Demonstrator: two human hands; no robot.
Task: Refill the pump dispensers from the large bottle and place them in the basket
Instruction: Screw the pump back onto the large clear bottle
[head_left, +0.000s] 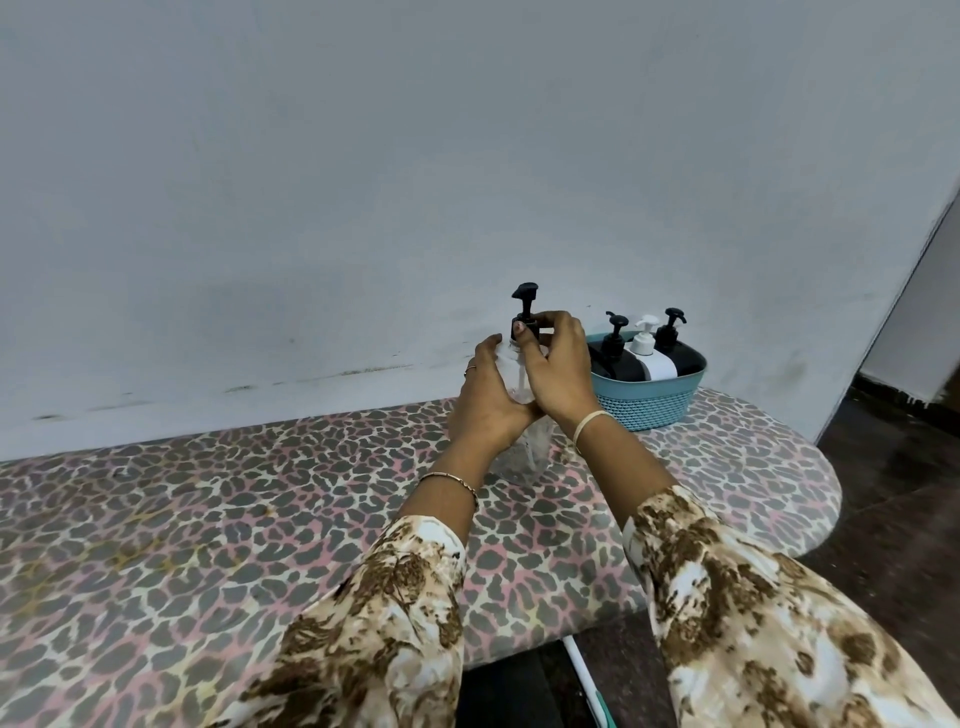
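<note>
Currently your left hand (485, 400) grips the bottle (522, 457); your right hand (558, 364) pinches its pump (525, 293), basket (649, 405) just right.

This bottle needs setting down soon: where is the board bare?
Bare: the board left of the left hand, and its rounded end in front of the basket. Crowded: the basket, holding three dispensers, and the middle, where it and the right hand hold the bottle.
</note>
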